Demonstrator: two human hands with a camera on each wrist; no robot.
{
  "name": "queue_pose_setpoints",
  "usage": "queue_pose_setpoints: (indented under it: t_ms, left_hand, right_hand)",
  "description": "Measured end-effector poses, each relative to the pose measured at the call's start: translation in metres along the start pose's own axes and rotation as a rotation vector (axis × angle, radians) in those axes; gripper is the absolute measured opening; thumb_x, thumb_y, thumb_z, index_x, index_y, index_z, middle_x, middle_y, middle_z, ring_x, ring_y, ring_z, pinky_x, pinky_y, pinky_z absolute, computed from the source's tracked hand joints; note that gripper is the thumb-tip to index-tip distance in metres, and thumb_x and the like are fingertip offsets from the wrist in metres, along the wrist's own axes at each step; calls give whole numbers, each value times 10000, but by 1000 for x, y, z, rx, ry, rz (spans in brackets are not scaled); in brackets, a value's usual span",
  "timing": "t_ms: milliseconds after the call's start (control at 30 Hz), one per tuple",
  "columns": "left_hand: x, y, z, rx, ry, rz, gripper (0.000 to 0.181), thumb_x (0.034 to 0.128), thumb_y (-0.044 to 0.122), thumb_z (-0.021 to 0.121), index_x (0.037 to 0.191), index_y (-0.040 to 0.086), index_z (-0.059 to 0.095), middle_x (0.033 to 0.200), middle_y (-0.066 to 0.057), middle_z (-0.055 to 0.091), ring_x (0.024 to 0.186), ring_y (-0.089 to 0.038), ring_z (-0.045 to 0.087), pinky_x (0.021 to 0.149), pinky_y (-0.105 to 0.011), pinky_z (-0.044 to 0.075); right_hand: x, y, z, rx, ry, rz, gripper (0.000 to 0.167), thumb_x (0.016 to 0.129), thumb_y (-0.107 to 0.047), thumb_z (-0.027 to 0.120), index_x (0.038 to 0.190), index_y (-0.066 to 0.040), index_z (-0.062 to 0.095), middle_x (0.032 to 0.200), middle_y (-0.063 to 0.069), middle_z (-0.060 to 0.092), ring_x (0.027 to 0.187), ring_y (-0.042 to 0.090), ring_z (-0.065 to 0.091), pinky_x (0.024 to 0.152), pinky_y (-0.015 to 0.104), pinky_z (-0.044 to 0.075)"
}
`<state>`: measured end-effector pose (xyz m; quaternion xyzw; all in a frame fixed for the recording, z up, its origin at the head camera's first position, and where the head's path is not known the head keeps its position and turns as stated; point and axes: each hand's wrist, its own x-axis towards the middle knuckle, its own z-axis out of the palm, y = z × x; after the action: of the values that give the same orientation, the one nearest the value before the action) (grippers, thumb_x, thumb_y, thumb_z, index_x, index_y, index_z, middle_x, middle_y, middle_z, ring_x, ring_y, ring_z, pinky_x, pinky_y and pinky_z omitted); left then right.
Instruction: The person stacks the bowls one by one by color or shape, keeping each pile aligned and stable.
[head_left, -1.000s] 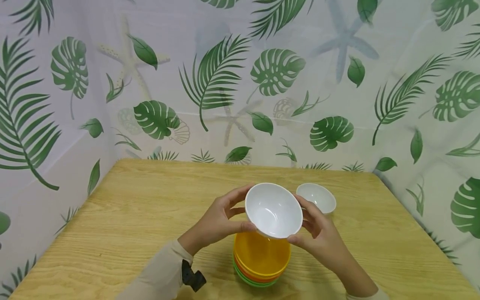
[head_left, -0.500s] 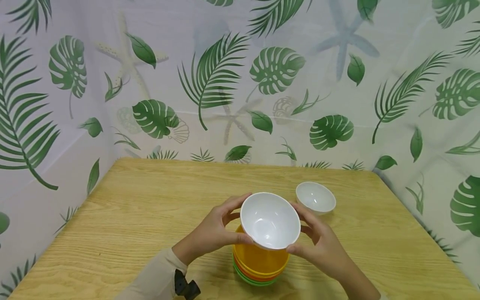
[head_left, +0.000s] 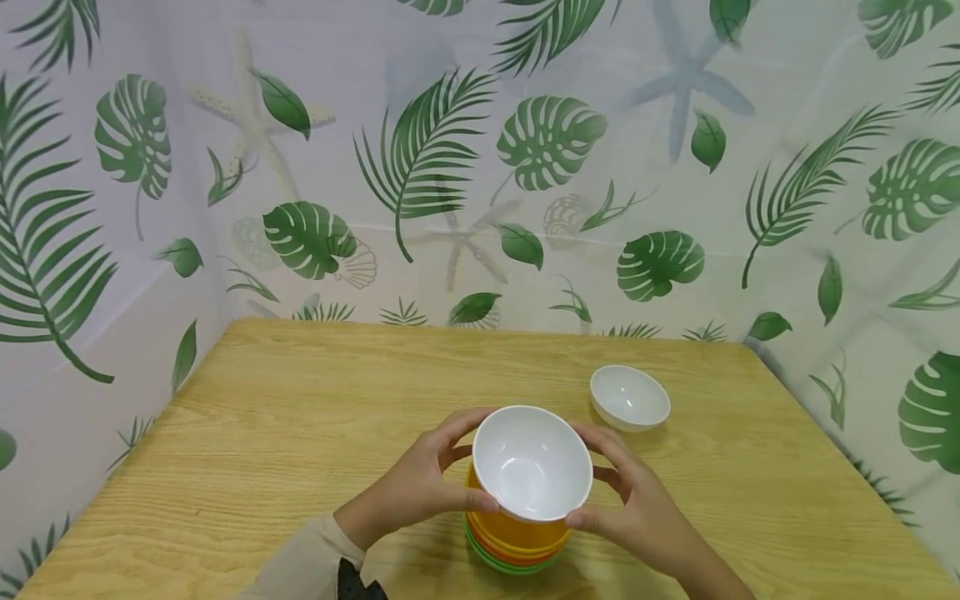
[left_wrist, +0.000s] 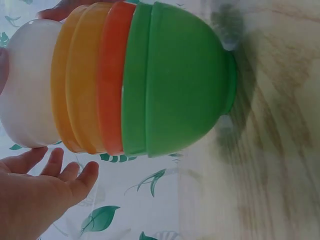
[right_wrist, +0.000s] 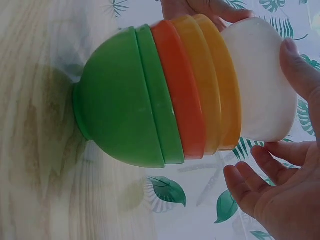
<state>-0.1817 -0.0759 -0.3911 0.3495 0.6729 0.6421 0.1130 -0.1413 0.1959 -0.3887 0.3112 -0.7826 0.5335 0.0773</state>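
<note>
Both hands hold a white bowl [head_left: 532,462] by its sides, tilted with its inside toward the head camera. My left hand [head_left: 423,483] pinches the left rim between thumb and fingers. On the opposite side my right hand [head_left: 641,508] does the same. Directly below stands a stack of nested bowls: yellow-orange ones [left_wrist: 82,80] on top, a red-orange bowl [left_wrist: 112,75] in the middle, green bowls [right_wrist: 120,100] at the bottom. In the wrist views the white bowl's underside is at the top yellow-orange rim; its base is hidden there.
A second white bowl [head_left: 630,400] sits upright on the wooden table [head_left: 322,375], behind and right of the stack. A leaf-patterned cloth [head_left: 450,167] hangs behind the table and along its sides.
Both hands have lowered the white bowl toward the stack and slightly to the left, so it covers more of the top bowl. The stack and the second white bowl stay put.
</note>
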Motion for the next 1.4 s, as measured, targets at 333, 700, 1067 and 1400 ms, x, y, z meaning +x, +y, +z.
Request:
queue_pose_setpoints:
  t_ms: [333, 700, 1067, 1400]
  left_hand:
    - [-11, -7, 2, 73, -24, 16, 852, 737, 286, 831, 1458, 162, 394, 1461, 15, 391, 1381, -176, 321, 1134, -372, 306]
    - [-13, -14, -1, 205, -65, 19, 857, 755, 300, 815, 1473, 151, 372, 1495, -11, 374, 1398, -243, 303, 1119, -541, 277]
    - [-14, -13, -2, 264, -89, -25, 861, 762, 292, 814, 1479, 150, 359, 1505, -24, 370, 1400, -276, 310, 1101, -575, 287]
    - [-15, -13, -2, 260, -92, -53, 858, 770, 282, 813, 1481, 141, 354, 1497, -34, 382, 1391, -288, 324, 1097, -572, 299]
  right_hand:
    - [-7, 5, 6, -9, -42, 0, 876, 681, 15, 833, 1434, -78, 395, 1400, 125, 427, 1260, 92, 417, 945, 267, 489]
    - [-12, 14, 11, -53, -45, 40, 875, 678, -47, 852, 1426, -120, 404, 1387, 78, 449, 1251, 63, 417, 914, 303, 511]
    - [-14, 14, 11, -43, -69, 109, 835, 722, -85, 830, 1429, -122, 386, 1419, 88, 443, 1244, 37, 416, 911, 308, 509]
    - [-15, 13, 12, -45, -82, 121, 821, 734, -104, 825, 1426, -127, 384, 1415, 81, 447, 1231, 48, 430, 899, 313, 516]
